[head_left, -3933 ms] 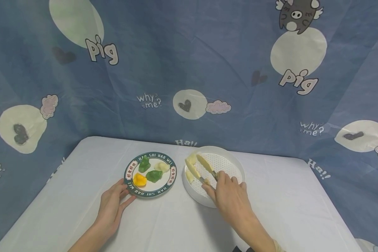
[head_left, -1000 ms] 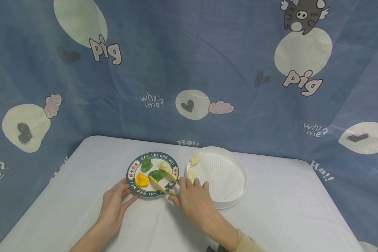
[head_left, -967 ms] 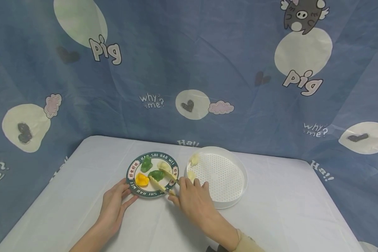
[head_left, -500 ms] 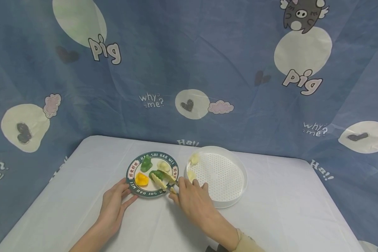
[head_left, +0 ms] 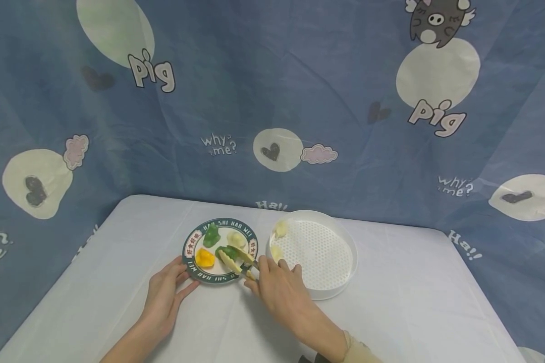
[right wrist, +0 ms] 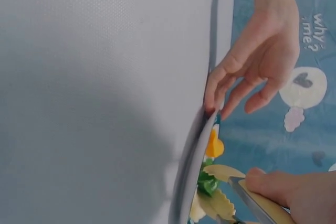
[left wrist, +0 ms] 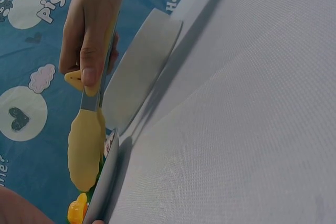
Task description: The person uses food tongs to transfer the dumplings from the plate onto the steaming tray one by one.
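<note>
My left hand (head_left: 165, 295) holds the left front rim of a plate (head_left: 211, 276) with a green lettered border. On the plate lie dumpling-like pieces: a yellow one (head_left: 205, 258), a pale one (head_left: 236, 239), a green one (head_left: 211, 235) at the back and another green one (head_left: 225, 250) near the middle. My right hand (head_left: 281, 290) grips metal tongs (head_left: 229, 262) with pale yellow scalloped ends. Those ends straddle the middle green dumpling, partly hiding it. In the right wrist view one tong end (right wrist: 223, 171) lies beside that green dumpling (right wrist: 208, 183).
Right of the plate stands a round white steamer tray (head_left: 345, 277) with a perforated base. Two pale dumplings (head_left: 280, 229) lie along its left side. A white cloth covers the table (head_left: 413, 302), and a blue printed curtain (head_left: 345, 101) hangs behind it.
My right hand has carried the tongs left from over the steamer tray to the plate. In the last second their ends have drawn closer round the middle green dumpling. My left hand stays at the rim.
</note>
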{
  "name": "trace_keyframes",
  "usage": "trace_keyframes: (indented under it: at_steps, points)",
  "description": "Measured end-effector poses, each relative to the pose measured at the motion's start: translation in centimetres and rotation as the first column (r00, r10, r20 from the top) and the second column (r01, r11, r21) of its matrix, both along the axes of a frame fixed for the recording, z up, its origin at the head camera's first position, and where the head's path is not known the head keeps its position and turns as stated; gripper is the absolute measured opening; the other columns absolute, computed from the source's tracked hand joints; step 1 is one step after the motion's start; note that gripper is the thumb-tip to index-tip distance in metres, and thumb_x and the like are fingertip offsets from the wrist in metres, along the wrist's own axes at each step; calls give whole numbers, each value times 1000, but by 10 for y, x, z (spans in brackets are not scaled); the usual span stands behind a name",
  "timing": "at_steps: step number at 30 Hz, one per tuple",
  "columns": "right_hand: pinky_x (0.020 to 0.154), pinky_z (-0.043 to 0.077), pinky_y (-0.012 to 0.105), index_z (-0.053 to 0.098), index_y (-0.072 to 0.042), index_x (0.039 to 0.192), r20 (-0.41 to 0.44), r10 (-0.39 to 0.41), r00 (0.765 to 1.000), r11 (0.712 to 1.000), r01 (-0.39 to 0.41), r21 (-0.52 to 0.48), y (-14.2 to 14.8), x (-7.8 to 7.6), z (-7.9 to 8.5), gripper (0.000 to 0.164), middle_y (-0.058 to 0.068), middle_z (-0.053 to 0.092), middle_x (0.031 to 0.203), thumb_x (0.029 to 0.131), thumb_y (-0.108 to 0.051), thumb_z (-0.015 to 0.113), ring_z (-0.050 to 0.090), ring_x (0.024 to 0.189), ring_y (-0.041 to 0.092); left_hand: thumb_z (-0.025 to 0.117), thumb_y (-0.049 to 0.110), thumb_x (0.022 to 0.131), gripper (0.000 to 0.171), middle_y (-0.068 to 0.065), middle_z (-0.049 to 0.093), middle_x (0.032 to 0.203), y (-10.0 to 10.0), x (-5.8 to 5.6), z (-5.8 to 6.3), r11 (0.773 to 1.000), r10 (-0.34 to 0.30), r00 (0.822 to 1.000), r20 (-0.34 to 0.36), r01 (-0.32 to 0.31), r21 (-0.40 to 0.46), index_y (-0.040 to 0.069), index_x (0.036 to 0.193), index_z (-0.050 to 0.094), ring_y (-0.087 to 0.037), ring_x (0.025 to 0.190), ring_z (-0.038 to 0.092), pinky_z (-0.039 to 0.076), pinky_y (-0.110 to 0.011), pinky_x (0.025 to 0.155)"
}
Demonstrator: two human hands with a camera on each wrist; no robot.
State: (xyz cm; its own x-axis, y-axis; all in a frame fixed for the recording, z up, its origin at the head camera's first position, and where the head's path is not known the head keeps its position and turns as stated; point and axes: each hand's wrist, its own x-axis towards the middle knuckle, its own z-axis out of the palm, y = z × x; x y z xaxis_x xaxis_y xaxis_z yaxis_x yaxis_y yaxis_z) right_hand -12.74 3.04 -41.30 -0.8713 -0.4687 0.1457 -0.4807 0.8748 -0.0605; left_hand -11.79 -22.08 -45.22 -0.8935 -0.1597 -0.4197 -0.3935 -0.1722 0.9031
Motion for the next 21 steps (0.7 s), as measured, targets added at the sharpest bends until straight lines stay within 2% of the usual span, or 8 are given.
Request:
trace_keyframes:
  at_steps: [3,8,10,15,21]
  points:
    - [61,41,33,53,-13,103,-2,-7,1000,1000,7,0,2,1,2,40,-3,60,84,106,-51,62,48,73,15,31,20,112,70,-25,2,181,0,-1,0,1000,-2,1000,-1,2,-2,2,172,1,-40,166,25,56,-33,119]
    - [65,48,38,57,-10,112,-19,-25,1000,1000,25,-8,9,4,8,41,1,73,99,106,-50,62,58,80,19,30,19,112,69,-25,-1,181,0,-2,1,1000,-6,1000,-4,6,-8,2,172,0,-42,167,21,53,-36,121]
    - [65,46,37,56,-10,112,-25,-31,999,999,31,-12,12,4,11,40,0,71,97,106,-50,62,56,78,18,30,19,112,69,-25,-2,181,0,-2,1,1000,-7,1000,-5,7,-8,2,172,0,-42,167,20,52,-37,121]
    - [61,31,27,51,-12,102,-36,-41,999,999,41,-20,21,5,16,38,-4,56,81,106,-48,63,44,70,14,30,19,112,69,-25,-1,181,0,-2,2,1000,-9,1000,-3,9,-8,2,172,0,-42,167,21,52,-38,121]
    - [58,27,26,50,-13,100,-68,-69,995,997,67,-33,32,6,20,38,-5,52,78,106,-49,63,43,68,14,30,18,112,69,-26,-1,181,0,0,1,1000,-7,1000,-2,7,-8,1,172,0,-43,167,21,54,-36,119]
